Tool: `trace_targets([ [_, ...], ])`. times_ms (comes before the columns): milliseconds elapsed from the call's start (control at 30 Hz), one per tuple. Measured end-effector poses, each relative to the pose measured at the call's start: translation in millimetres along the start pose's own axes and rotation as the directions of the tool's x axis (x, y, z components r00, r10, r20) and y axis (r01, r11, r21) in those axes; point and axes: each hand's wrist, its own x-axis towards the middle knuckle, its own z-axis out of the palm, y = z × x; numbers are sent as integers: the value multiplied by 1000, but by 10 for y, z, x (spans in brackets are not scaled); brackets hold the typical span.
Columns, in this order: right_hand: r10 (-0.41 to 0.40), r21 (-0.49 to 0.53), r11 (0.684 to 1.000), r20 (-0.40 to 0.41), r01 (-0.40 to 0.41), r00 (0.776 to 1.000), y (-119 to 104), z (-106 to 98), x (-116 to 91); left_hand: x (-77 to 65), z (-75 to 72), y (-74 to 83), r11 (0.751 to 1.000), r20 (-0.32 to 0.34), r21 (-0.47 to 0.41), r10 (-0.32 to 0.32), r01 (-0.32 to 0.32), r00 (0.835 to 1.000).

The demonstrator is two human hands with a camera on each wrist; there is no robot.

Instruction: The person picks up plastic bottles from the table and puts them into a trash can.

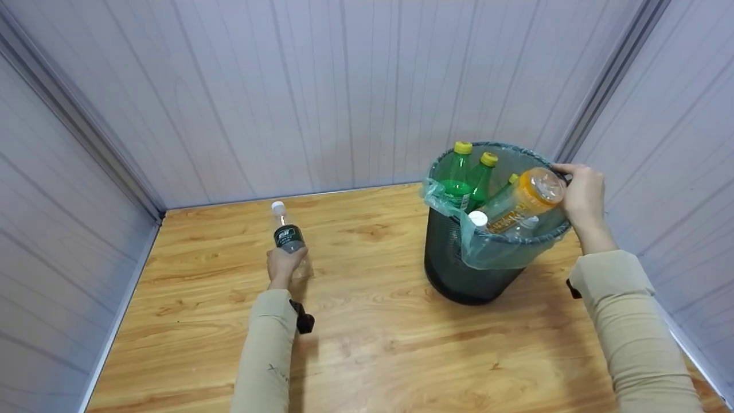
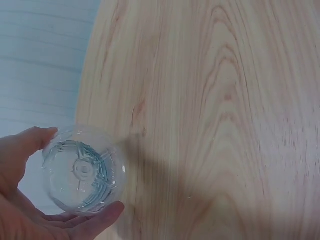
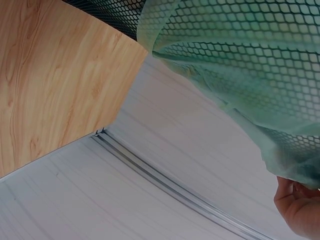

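My left hand (image 1: 284, 265) grips a clear plastic bottle (image 1: 288, 234) with a dark label and a white cap, its fingers and thumb round the lower part. The cap points towards the back wall. In the left wrist view the bottle's round base (image 2: 84, 170) faces the camera. My right hand (image 1: 584, 195) holds the right rim of a black mesh wastebasket (image 1: 453, 264), pinching the edge of its green liner bag (image 3: 230, 80). Inside the basket are green bottles (image 1: 459, 166) with yellow caps, an orange-banded clear bottle (image 1: 519, 201) and a white-capped one (image 1: 477, 219).
The wood-grain surface (image 1: 367, 332) spreads beneath the basket and both arms. Pale panel walls stand at the back (image 1: 309, 97), left (image 1: 57, 229) and right (image 1: 688, 172). The basket is near the back right corner.
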Motion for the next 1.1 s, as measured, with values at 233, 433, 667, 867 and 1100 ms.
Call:
trace_targets([
  [233,0,4,1000,-2,0,1000,-5,-1,22,24,-75,22,999,-69,-13,28,-29,997],
  [433,1,-5,1000,0,-1,1000,-5,-4,32,-1,-156,111,996,-107,-47,71,-76,992],
  [667,-6,-11,1000,3,6,1000,5,-16,29,-79,-243,337,981,-120,-109,145,-158,982],
  [867,0,-20,1000,4,0,1000,13,-23,40,-204,-298,578,952,-107,-173,236,-251,966],
  [1100,3,-15,1000,-3,-3,1000,7,-25,41,-423,-394,893,921,-67,-183,337,-344,939],
])
